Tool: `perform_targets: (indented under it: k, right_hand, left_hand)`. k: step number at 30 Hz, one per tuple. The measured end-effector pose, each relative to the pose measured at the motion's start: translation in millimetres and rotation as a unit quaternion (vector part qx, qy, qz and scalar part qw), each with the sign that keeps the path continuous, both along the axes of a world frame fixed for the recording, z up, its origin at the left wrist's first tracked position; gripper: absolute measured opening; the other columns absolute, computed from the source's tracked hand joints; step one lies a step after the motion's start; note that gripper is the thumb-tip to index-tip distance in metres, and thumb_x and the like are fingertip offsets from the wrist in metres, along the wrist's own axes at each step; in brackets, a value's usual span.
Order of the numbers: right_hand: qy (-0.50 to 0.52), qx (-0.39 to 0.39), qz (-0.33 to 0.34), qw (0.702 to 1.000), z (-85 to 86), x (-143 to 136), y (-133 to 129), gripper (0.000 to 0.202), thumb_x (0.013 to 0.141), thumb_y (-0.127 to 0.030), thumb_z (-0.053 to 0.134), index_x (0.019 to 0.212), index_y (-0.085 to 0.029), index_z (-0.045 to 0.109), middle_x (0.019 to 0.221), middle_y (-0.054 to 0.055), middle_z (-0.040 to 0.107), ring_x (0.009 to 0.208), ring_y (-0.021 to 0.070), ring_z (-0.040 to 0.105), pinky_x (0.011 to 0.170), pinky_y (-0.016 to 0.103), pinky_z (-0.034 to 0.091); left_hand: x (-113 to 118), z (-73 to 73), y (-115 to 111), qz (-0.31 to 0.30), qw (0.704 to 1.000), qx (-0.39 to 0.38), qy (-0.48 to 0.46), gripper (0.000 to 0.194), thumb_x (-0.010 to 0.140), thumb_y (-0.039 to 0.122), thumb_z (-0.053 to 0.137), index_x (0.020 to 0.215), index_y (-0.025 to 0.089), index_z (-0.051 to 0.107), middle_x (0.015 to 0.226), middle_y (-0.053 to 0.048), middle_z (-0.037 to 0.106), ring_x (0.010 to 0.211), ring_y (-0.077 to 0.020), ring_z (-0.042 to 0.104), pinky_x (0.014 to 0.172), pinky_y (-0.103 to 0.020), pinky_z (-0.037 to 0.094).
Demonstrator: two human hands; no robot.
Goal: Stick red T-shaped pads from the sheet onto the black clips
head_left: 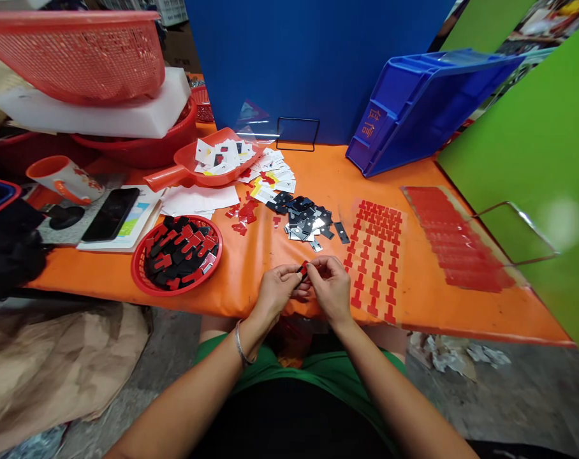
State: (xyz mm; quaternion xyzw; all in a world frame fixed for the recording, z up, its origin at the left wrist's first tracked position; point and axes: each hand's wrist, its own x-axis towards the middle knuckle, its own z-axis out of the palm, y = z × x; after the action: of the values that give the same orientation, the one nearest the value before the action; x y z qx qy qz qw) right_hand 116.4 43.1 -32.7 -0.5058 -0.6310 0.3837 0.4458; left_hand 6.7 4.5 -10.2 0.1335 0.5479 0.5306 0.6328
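A small black piece with red on it (303,270) is pinched between my two hands, just above the table's front edge. My left hand (278,290) holds its left side, and my right hand (331,288) has its fingers closed on the right side. Beyond them lies a pile of black rectangular pieces (306,220). Rows of red T-shaped pieces (378,255) on a clear sheet are to the right of my hands. A round red basket (141,280) at the left holds black pieces with red parts.
On the orange table (251,280) stand a red scoop (168,176) with white cards, a mug (69,180) and a phone (111,213). A blue crate (414,108) leans at the back right. Red strips (456,236) lie near the green panel (533,178); stacked baskets (79,57) rise at left.
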Motion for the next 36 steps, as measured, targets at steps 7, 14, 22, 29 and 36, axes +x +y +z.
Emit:
perform_targets:
  k: [7, 14, 22, 29, 36]
  right_hand:
    - [-0.005, -0.023, 0.000, 1.000, 0.7, -0.5, -1.3, 0.016, 0.080, -0.035, 0.062, 0.076, -0.020, 0.057, 0.078, 0.003, 0.059, 0.063, 0.0138, 0.057, 0.059, 0.027, 0.050]
    - [0.045, -0.059, -0.017, 0.997, 8.7, 3.6, 5.9, 0.047, 0.068, -0.037, 0.073, 0.105, -0.022, 0.048, 0.080, -0.002, 0.057, 0.052, 0.0092, 0.052, 0.050, 0.023, 0.046]
    - [0.065, -0.193, 0.119, 0.972, 12.4, 10.1, 13.9, 0.037, 0.073, -0.053, 0.063, 0.063, -0.018, 0.061, 0.046, -0.003, 0.051, 0.042, 0.0100, 0.044, 0.041, 0.022, 0.034]
    - [0.106, -0.253, 0.113, 0.955, 9.0, 10.0, 15.1, 0.044, 0.073, -0.060, 0.060, 0.061, -0.018, 0.057, 0.042, -0.005, 0.048, 0.034, 0.0074, 0.034, 0.036, 0.021, 0.026]
    - [0.046, -0.135, 0.096, 0.985, 10.0, 6.6, 5.6, 0.040, 0.074, -0.056, 0.063, 0.060, -0.019, 0.057, 0.047, -0.004, 0.046, 0.046, 0.0112, 0.042, 0.044, 0.023, 0.033]
  left_hand:
    - [-0.4, -1.3, -2.3, -0.003, 1.000, 0.012, -0.003, 0.017, 0.074, 0.015, 0.069, 0.088, 0.008, 0.062, 0.059, -0.004, 0.068, 0.049, -0.0142, 0.065, 0.051, -0.024, 0.055]
    - [-1.9, -2.1, -5.9, -0.008, 0.999, 0.034, -0.011, 0.025, 0.071, 0.022, 0.073, 0.089, 0.008, 0.063, 0.063, -0.005, 0.069, 0.050, -0.0161, 0.065, 0.051, -0.027, 0.056]
    - [-1.6, -1.2, -7.1, 0.000, 0.999, 0.034, -0.004, 0.021, 0.072, 0.018, 0.072, 0.088, 0.009, 0.063, 0.069, -0.007, 0.071, 0.053, -0.0142, 0.066, 0.051, -0.025, 0.056]
    - [-2.5, -1.4, -6.3, -0.005, 1.000, 0.029, -0.001, 0.023, 0.072, 0.020, 0.073, 0.090, 0.009, 0.063, 0.073, -0.008, 0.072, 0.053, -0.0133, 0.066, 0.050, -0.023, 0.055]
    - [-1.1, -3.7, -7.3, -0.013, 0.999, 0.050, -0.008, 0.032, 0.068, 0.032, 0.077, 0.085, 0.008, 0.063, 0.065, -0.006, 0.069, 0.049, -0.0126, 0.063, 0.049, -0.023, 0.054]
